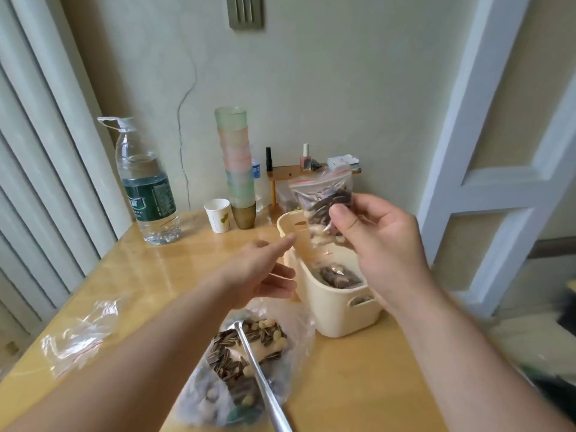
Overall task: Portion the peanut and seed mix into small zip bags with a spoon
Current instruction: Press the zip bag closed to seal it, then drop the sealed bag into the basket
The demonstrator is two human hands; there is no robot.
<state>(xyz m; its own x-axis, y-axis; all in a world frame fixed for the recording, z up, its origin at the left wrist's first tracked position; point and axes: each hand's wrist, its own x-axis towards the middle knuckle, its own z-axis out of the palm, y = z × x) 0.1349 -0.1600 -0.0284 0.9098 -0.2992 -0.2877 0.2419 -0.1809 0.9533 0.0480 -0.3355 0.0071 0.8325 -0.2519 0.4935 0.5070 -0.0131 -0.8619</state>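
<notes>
My right hand (pixel 378 241) pinches a filled zip bag (pixel 324 202) above the cream basket (pixel 339 313); my left hand (pixel 265 269) hovers beside it, fingers spread, seemingly empty; the spoon (pixel 258 372) rests in the mix bag (pixel 246 366) on the surface (pixel 140 275).

Cream basket (pixel 335 313), striped seeds (pixel 224 353), green-labelled bottle (pixel 146 188)

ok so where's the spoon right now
In the head view the spoon lies low in the middle, its bowl resting in the open bag of mix on the table, just left of the cream bin. Neither hand touches it.
</notes>
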